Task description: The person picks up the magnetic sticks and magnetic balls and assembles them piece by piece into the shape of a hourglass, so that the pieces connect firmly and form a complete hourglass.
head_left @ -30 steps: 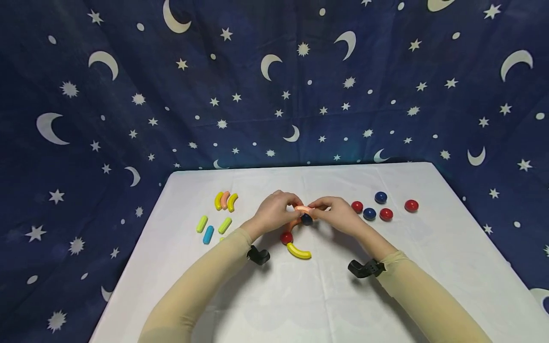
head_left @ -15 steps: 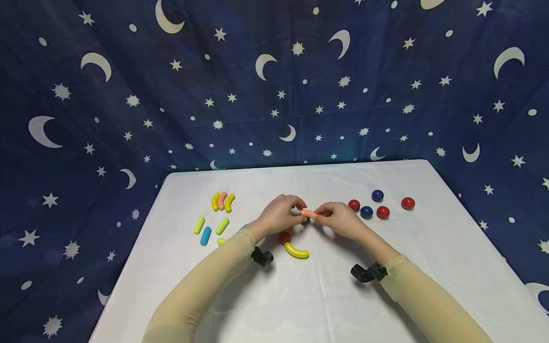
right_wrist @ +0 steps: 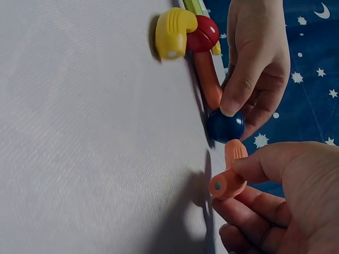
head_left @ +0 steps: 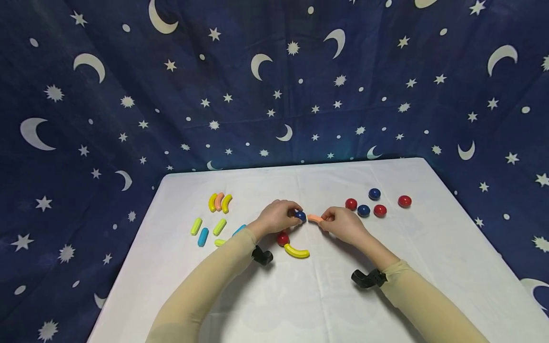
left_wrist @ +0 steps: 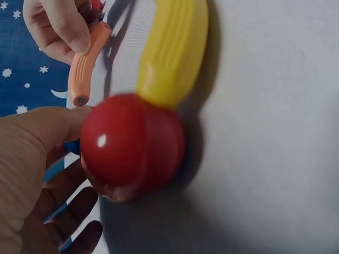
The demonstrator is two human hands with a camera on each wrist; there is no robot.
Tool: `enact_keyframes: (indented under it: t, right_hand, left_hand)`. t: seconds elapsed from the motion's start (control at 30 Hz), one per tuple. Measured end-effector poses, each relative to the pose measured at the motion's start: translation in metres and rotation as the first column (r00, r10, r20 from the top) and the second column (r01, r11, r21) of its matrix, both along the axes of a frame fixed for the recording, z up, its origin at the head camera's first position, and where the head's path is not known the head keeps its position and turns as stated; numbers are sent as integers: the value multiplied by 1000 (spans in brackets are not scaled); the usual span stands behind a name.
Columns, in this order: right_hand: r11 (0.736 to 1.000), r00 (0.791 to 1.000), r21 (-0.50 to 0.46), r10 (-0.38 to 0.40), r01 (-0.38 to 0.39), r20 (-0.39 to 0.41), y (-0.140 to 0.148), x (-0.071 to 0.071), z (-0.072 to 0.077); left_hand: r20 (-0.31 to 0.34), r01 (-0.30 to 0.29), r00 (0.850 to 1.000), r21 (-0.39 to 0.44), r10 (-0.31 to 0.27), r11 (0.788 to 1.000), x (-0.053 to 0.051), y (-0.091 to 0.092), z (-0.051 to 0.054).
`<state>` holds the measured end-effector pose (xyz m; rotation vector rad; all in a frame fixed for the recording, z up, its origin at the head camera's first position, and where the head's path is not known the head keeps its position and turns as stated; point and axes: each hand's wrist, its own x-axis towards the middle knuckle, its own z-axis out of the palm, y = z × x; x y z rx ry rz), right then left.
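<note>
My left hand [head_left: 278, 217] pinches a dark blue ball [head_left: 300, 216], seen beneath the thumb in the right wrist view. A curved orange toy rod [right_wrist: 207, 79] runs from this ball to a red ball [head_left: 282, 238], which is joined to a curved yellow rod [head_left: 297, 251] on the table. Between thumb and fingers, my right hand [head_left: 345, 225] pinches another curved orange rod [head_left: 315, 218]. It points at the blue ball, a narrow gap apart in the head view. A round metallic-looking spot shows on its end in the left wrist view [left_wrist: 80, 98].
Yellow and orange curved rods [head_left: 219, 202] lie at the back left of the white table [head_left: 266, 300]. Nearer are green rods [head_left: 219, 227] and blue rods [head_left: 203, 237], partly behind the left forearm. Several red balls [head_left: 380, 210] and blue balls [head_left: 374, 194] rest at the right.
Both hands held the orange rod over the blue ball earlier. The left hand has shifted its grip to the ball, while the right hand has drawn the rod right and slightly lower.
</note>
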<state>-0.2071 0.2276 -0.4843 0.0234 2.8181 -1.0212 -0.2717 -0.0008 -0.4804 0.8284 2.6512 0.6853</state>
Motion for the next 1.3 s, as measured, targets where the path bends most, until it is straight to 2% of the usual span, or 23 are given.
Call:
enact_keyframes:
  t: [0.2, 0.37, 0.57, 0.87, 1.1, 1.2, 1.3]
  right_hand:
    - [999, 999, -10, -34, 34, 23, -8, -2, 0]
    - [999, 1000, -43, 2, -1, 30, -14, -6, 0]
    - [999, 1000, -39, -4, 5, 15, -16, -10, -5]
    - [996, 998, -83, 20, -25, -62, -21, -19, -15]
    - [988, 991, -129, 67, -82, -120, -29, -20, -20]
    - [992, 986, -89, 72, -86, -153, -27, -20, -17]
    - [998, 970, 19, 61, -58, -235, -11, -20, -8]
  left_hand:
    - [15, -78, 997, 27, 78, 997, 1, -4, 0]
    - [34, -95, 995, 56, 93, 994, 2, -6, -2]
    - [73, -128, 989, 43, 125, 991, 4, -9, 1]
    - [134, -151, 979, -39, 155, 988, 9, -14, 10]
    - [97, -107, 990, 9, 106, 994, 4, -12, 5]
    - [110, -108, 988, 29, 104, 994, 4, -10, 3]
    - [125, -124, 985, 40, 118, 992, 6, -11, 3]
